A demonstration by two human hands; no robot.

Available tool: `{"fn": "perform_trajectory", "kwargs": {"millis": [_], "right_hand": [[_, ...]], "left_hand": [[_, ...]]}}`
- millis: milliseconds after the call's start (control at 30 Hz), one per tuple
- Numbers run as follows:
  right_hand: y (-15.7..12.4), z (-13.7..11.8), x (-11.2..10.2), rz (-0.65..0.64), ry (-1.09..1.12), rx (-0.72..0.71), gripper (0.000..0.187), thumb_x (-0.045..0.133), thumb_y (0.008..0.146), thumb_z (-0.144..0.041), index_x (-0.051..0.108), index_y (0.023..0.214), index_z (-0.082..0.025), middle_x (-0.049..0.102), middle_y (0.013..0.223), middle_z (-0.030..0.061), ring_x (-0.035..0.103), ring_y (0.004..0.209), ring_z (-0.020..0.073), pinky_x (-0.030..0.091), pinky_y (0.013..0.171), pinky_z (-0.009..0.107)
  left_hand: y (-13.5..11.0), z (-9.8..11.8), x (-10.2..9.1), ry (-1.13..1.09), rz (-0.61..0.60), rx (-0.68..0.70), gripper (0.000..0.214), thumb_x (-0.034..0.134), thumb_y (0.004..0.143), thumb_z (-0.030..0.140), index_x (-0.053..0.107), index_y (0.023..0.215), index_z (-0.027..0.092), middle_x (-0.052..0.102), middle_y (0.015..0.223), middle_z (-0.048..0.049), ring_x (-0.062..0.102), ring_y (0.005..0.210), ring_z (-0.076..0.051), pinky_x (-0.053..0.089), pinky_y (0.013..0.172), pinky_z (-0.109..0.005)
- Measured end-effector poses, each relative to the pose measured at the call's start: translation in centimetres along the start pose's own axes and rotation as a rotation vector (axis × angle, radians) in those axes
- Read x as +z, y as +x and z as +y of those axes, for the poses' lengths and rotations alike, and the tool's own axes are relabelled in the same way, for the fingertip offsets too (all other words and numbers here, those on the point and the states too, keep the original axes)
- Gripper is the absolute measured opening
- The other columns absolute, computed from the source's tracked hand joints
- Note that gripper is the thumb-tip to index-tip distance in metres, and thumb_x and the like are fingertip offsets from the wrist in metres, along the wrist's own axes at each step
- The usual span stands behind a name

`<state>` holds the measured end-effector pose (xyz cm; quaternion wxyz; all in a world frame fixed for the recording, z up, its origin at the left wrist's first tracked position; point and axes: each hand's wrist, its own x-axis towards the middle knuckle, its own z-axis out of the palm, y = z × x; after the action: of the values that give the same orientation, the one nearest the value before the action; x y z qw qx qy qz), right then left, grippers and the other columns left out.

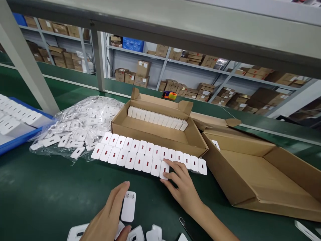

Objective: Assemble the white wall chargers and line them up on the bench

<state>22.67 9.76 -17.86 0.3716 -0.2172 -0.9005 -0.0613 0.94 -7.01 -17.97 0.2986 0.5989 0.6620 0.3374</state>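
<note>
White charger plugs with red ports stand in two rows (140, 155) on the green table, in front of a shallow cardboard box (193, 137). My right hand (182, 187) rests its spread fingers on the nearest plug at the end of the front row (164, 169). Nearer to me, my left hand (110, 217) lies over loose plugs, its fingertips beside one plug lying flat (128, 207). The box holds one row of white plugs (156, 118) along its far wall.
A clear bag of loose plugs (80, 127) lies left of the box. A blue tray with more plugs (15, 124) sits at the far left. A large open carton (263, 174) lies on the right. A metal post (23, 60) stands at the left; shelves of boxes fill the background.
</note>
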Motion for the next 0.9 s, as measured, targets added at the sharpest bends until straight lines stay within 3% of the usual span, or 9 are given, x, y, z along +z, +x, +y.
{"fn": "perform_trajectory", "kwargs": {"millis": [233,333,433,500,567,633,733,833,900], "right_hand": [[0.0,0.2,0.2,-0.028,-0.034,-0.003,0.009,0.061,0.093,-0.012,0.057,0.088,-0.019,0.067,0.122,0.0151,0.058,0.101,0.0254,0.059,0.081,0.043],[-0.2,0.2,0.3,-0.036,-0.046,0.005,0.007,0.059,0.095,-0.016,0.058,0.089,-0.019,0.067,0.123,0.0156,0.058,0.102,0.0262,0.058,0.082,0.044],[-0.2,0.0,0.0,-0.066,-0.052,0.014,0.007,0.06,0.096,-0.025,0.06,0.091,-0.019,0.065,0.127,0.0174,0.057,0.108,0.0286,0.057,0.085,0.046],[-0.1,-0.5,-0.7,-0.088,-0.056,0.019,0.013,0.06,0.097,-0.031,0.062,0.096,-0.019,0.062,0.133,0.0192,0.055,0.114,0.0309,0.055,0.089,0.048],[0.3,-1.4,-2.1,-0.085,-0.073,0.034,0.017,0.056,0.098,-0.033,0.063,0.1,-0.018,0.06,0.135,0.0202,0.055,0.115,0.0317,0.051,0.09,0.049],[0.5,-2.6,-3.9,-0.076,-0.084,0.067,0.016,0.053,0.1,-0.031,0.063,0.1,-0.018,0.065,0.128,0.0172,0.059,0.109,0.0291,0.048,0.088,0.047],[0.0,-4.9,-6.5,-0.213,-0.055,0.123,0.011,0.054,0.1,-0.024,0.063,0.096,-0.021,0.072,0.106,0.0057,0.063,0.095,0.0229,0.041,0.082,0.04],[-2.4,-6.9,-7.6,-0.436,-0.015,0.113,0.016,0.051,0.099,-0.021,0.066,0.099,-0.026,0.073,0.097,-0.0024,0.063,0.091,0.0205,0.038,0.08,0.039],[-4.6,-7.7,-7.5,-0.461,-0.036,0.06,0.021,0.047,0.099,-0.021,0.067,0.101,-0.027,0.073,0.095,-0.0021,0.064,0.09,0.0213,0.039,0.078,0.039]], "left_hand": [[0.8,-0.3,0.2,0.105,-0.063,0.027,0.061,0.036,0.09,0.019,0.043,0.15,0.029,0.058,0.141,-0.0093,0.072,0.084,-0.023,0.053,0.061,-0.026],[0.5,0.1,0.3,0.024,0.001,-0.013,0.05,0.045,0.083,0.019,0.06,0.13,0.028,0.063,0.129,-0.0095,0.071,0.082,-0.024,0.053,0.062,-0.028],[-0.3,1.4,-0.2,-0.367,0.245,-0.108,0.033,0.068,0.076,0.027,0.063,0.109,0.027,0.064,0.12,-0.0075,0.07,0.086,-0.024,0.056,0.067,-0.026],[-0.9,2.4,-1.1,-0.751,0.468,-0.167,0.055,0.088,0.062,0.039,0.062,0.11,0.03,0.067,0.119,-0.004,0.069,0.09,-0.022,0.057,0.068,-0.021],[-1.1,2.9,-2.1,-1.076,0.643,-0.216,0.072,0.095,0.05,0.05,0.064,0.112,0.031,0.071,0.116,-0.0007,0.07,0.095,-0.022,0.058,0.072,-0.017],[-1.0,2.6,-2.7,-1.303,0.707,-0.313,0.065,0.093,0.055,0.054,0.069,0.109,0.026,0.074,0.112,-0.002,0.07,0.1,-0.023,0.06,0.078,-0.019],[-0.9,1.5,-2.4,-1.645,0.521,-0.484,0.058,0.084,0.072,0.045,0.066,0.121,0.02,0.075,0.105,-0.0081,0.072,0.085,-0.022,0.062,0.07,-0.026],[-1.4,0.9,-1.3,-2.016,0.235,-0.536,0.083,0.075,0.084,0.033,0.032,0.152,0.012,0.076,0.098,-0.0128,0.068,0.069,-0.018,0.059,0.06,-0.027],[-2.0,1.3,-0.7,-2.147,0.118,-0.533,0.084,0.076,0.084,0.023,0.028,0.152,0.009,0.077,0.101,-0.0154,0.069,0.071,-0.017,0.058,0.063,-0.025]]}}
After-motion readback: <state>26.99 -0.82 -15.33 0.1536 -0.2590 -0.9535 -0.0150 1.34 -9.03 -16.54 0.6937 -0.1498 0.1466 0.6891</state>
